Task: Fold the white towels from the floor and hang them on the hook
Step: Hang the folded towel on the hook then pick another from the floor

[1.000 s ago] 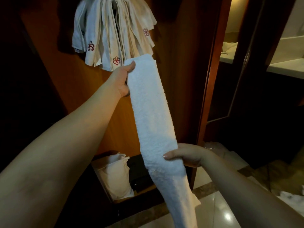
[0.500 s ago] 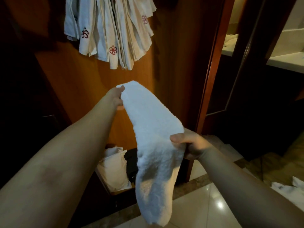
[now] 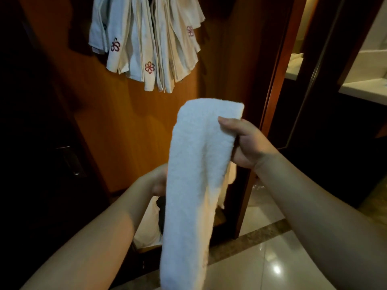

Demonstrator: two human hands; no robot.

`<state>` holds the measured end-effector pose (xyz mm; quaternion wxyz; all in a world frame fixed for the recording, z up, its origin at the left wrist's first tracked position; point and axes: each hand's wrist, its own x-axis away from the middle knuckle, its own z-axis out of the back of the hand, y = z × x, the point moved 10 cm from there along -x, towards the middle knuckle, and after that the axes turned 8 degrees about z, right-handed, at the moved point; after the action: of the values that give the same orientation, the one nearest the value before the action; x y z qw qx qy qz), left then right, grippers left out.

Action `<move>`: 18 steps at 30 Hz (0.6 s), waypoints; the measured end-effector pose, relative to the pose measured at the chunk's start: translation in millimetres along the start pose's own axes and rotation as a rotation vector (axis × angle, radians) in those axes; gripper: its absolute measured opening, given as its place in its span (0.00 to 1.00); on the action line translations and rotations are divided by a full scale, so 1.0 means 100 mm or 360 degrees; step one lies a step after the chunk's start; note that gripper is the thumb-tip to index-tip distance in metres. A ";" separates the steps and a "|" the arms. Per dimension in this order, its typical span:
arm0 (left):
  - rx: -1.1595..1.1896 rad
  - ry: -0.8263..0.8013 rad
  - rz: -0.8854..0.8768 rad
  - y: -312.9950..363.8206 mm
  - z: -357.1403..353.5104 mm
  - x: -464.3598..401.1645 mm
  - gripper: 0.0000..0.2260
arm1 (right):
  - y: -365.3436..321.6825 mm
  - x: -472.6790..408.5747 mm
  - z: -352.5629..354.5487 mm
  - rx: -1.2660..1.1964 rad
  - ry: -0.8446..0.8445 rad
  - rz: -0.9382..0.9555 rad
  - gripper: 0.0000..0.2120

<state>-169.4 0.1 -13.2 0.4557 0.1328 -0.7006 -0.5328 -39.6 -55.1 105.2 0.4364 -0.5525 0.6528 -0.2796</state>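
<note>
Head view. Landmark: the wooden wardrobe panel [image 3: 134, 126], which fills the centre of the view.

White towel [image 3: 194, 185]: folded into a long narrow strip and doubled over at the top. It is held in the air in front of the panel, below the hanging towels. The doubled upper end sits high, and the strip hangs down toward the bottom edge of the view.

Right hand [image 3: 249, 143]: positioned to the right of the panel, at the upper end of the towel. The thumb lies across the front face of the towel near its top fold. The remaining fingers are behind the cloth, so the towel is pinched between thumb and fingers.

Left hand [image 3: 156, 181]: positioned low in front of the panel, at the left edge of the towel, about midway down the strip. The towel covers most of the hand. The fingers appear to curl against the cloth, but the grip cannot be told for certain.

Hanging towels [image 3: 146, 38]: a bunch of white folded towels hangs at the top of the panel. Several carry a red flower emblem. The hook is not visible behind them. The held towel is apart from this bunch.

Floor [image 3: 272, 260]: glossy pale tile to the lower right of the panel.

Door frame [image 3: 278, 80]: dark wood, immediately right of the panel.
</note>
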 end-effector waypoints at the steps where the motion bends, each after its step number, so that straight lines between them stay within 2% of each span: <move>1: 0.0001 -0.0099 -0.0039 -0.01 -0.01 -0.05 0.09 | -0.05 -0.02 -0.01 -0.0005 -0.0001 0.0026 0.14; 2: 0.0066 -0.0140 -0.0094 0.03 -0.02 -0.04 0.10 | -0.10 -0.03 -0.02 0.0001 0.0002 0.0044 0.15; 6: 0.0398 0.0236 -0.0420 0.32 0.30 0.09 0.27 | -0.26 -0.12 -0.05 0.0078 0.0027 0.0142 0.20; 9: -0.0056 0.0589 -0.1059 0.63 0.30 0.53 0.35 | -0.36 -0.24 -0.07 0.0340 0.0158 0.0217 0.19; 12: -0.0546 0.0865 -0.1389 0.78 0.08 0.86 0.34 | -0.39 -0.36 -0.14 0.0706 0.0292 0.0236 0.20; 14: -0.0886 0.1152 -0.1487 0.89 -0.10 0.91 0.32 | -0.41 -0.44 -0.21 0.0955 0.0319 0.0252 0.19; 15: -0.0967 0.1246 -0.1475 0.94 -0.16 0.92 0.32 | -0.42 -0.47 -0.25 0.1056 0.0329 0.0294 0.14; 16: -0.0967 0.1292 -0.1415 0.96 -0.18 0.89 0.31 | -0.46 -0.48 -0.29 0.1146 0.0345 0.0344 0.10; 18: -0.0852 0.1293 -0.1262 0.98 -0.12 0.77 0.29 | -0.54 -0.48 -0.33 0.1275 0.0396 0.0446 0.08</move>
<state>-173.2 -20.1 110.7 0.4707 0.4559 -0.2113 -0.7252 -42.2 -25.0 179.0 0.5681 -0.2079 0.6090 -0.5130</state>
